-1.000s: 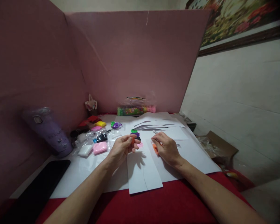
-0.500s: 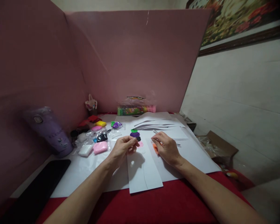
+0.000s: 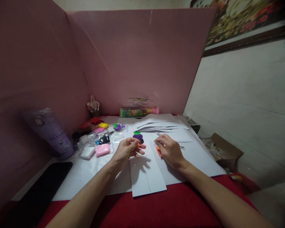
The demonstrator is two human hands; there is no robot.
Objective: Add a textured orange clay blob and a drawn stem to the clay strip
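Observation:
My left hand pinches a small piece of orange modelling clay between thumb and forefinger, its other fingers spread over a white card. Green, purple and black clay patches sit in a row at the top of that card. My right hand is closed, thumb and fingertips together; whatever is between them is too small to make out. Beneath it lies more orange clay in a clear wrapper. A thin greyish stick runs behind this hand, partly hidden.
Bagged clay blocks, including a pink one, cluster on the left. Beyond them lean a purple bottle and a black flat object. Curled paper sheets and a colourful package lie toward the back; a cardboard box stands at right.
My left hand's fingers have opened outward, and the orange clay now shows at its pinch. The pink patch on the card is now covered by the fingers. My right hand has barely moved.

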